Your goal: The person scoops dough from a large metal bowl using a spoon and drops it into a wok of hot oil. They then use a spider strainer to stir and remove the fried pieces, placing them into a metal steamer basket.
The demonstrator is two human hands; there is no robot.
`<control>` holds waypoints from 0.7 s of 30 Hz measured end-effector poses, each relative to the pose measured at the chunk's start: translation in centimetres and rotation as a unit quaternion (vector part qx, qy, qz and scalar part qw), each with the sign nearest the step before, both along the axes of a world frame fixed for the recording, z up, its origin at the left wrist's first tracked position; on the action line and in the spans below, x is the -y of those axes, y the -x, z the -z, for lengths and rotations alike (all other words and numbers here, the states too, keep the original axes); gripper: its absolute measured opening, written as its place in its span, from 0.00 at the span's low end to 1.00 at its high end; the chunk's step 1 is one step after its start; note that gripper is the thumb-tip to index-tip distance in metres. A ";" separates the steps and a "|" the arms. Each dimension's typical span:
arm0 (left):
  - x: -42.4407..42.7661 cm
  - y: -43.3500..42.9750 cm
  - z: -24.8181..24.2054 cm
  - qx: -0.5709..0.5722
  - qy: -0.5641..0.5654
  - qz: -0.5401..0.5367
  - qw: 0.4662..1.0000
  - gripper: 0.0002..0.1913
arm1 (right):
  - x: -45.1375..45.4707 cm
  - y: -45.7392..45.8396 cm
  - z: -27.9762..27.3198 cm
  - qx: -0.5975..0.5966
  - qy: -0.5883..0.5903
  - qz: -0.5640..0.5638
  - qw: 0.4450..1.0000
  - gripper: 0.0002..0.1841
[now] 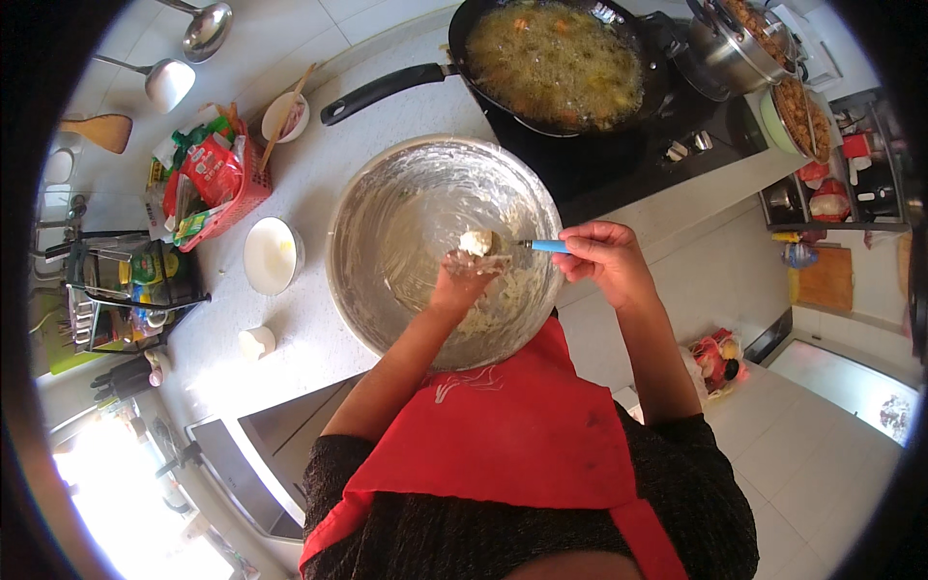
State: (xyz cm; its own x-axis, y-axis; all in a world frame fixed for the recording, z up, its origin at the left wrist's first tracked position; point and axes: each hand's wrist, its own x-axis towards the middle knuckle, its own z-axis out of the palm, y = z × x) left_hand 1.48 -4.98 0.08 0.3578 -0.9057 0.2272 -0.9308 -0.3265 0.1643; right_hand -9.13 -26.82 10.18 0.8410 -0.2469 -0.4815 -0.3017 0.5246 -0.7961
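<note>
A wide metal basin, its inside smeared with pale paste, stands before me on the counter. Over it is my left hand, coated in the paste and curled with a white lump of paste at its top. My right hand grips the blue handle of a spoon between thumb and fingers. The spoon's head points left, close beside the lump; whether they touch is hard to tell. Beyond the basin, a black wok holds bubbling oil with pieces of food frying in it.
The wok's long handle juts left over the counter. Fried pieces fill a pot and a green bowl at the right. Leftward are a white bowl, a small cup, a red basket and a small bowl with chopsticks.
</note>
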 end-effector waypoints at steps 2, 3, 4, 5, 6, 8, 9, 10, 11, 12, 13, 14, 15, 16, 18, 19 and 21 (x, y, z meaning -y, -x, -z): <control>0.7 0.6 0.8 -0.359 -0.068 -0.164 0.916 0.10 | 0.6 -0.9 -0.3 0.049 -0.020 0.032 0.998 0.08; 1.2 0.8 0.0 -0.520 -0.101 -0.234 0.815 0.10 | 1.0 -1.5 -1.0 0.082 0.007 0.056 0.995 0.09; 0.5 1.4 0.5 -0.552 0.003 -0.235 0.800 0.10 | 1.4 -2.4 -2.1 0.114 0.033 0.077 0.990 0.09; -0.1 1.7 1.9 -0.531 0.048 -0.205 0.821 0.11 | 1.7 -3.4 -3.1 0.145 0.059 0.098 0.983 0.09; -0.7 2.0 3.6 -0.509 0.094 -0.175 0.838 0.12 | 1.6 -4.5 -4.1 0.163 0.144 0.124 0.968 0.09; -1.4 2.2 4.3 -0.438 0.120 -0.134 0.880 0.13 | 1.6 -6.7 -4.2 0.215 0.318 0.165 0.909 0.10; -1.5 2.1 4.2 -0.391 0.103 -0.122 0.907 0.14 | 2.0 -7.9 -3.2 0.215 0.392 0.168 0.879 0.09; -1.6 2.2 4.2 -0.352 0.094 -0.120 0.923 0.14 | 2.3 -8.8 -2.6 0.217 0.487 0.145 0.833 0.09; -1.7 2.2 4.3 -0.312 0.085 -0.120 0.939 0.15 | 2.6 -9.6 -2.0 0.217 0.577 0.120 0.778 0.10; -2.0 2.4 4.9 -0.281 0.083 -0.132 0.947 0.16 | 2.9 -10.4 -1.1 0.241 0.605 0.111 0.750 0.10; -1.9 2.4 4.3 -0.252 0.082 -0.143 0.954 0.16 | 3.0 -11.0 -0.6 0.245 0.640 0.100 0.722 0.10; -1.8 2.3 3.8 -0.301 0.018 -0.179 0.936 0.16 | 3.1 -11.2 -0.2 0.251 0.662 0.094 0.700 0.10; -1.2 2.1 1.0 -0.350 -0.047 -0.215 0.911 0.16 | 3.2 -11.5 0.2 0.256 0.682 0.085 0.679 0.10; -1.0 2.1 -0.5 -0.396 -0.112 -0.250 0.877 0.17 | 3.1 -11.5 0.2 0.257 0.686 0.084 0.676 0.10; -1.3 2.6 -0.3 -0.329 -0.081 -0.241 0.909 0.16 | 3.1 -11.5 -0.1 0.259 0.693 0.082 0.668 0.10; -1.4 2.7 -0.3 -0.294 -0.066 -0.236 0.924 0.16 | 3.1 -11.4 -0.4 0.266 0.671 0.092 0.686 0.10; -1.6 2.5 0.5 -0.304 -0.042 -0.223 0.925 0.15 | 2.7 -10.8 -1.5 0.277 0.626 0.114 0.720 0.10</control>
State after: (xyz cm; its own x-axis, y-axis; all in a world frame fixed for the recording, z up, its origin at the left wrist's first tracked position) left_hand -1.02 -3.37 -0.44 0.7384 -0.6429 -0.2035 -0.4451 -0.6914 0.5691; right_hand 1.71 -29.57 11.64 0.6875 -0.3585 0.6315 0.2240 -0.7225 -0.6541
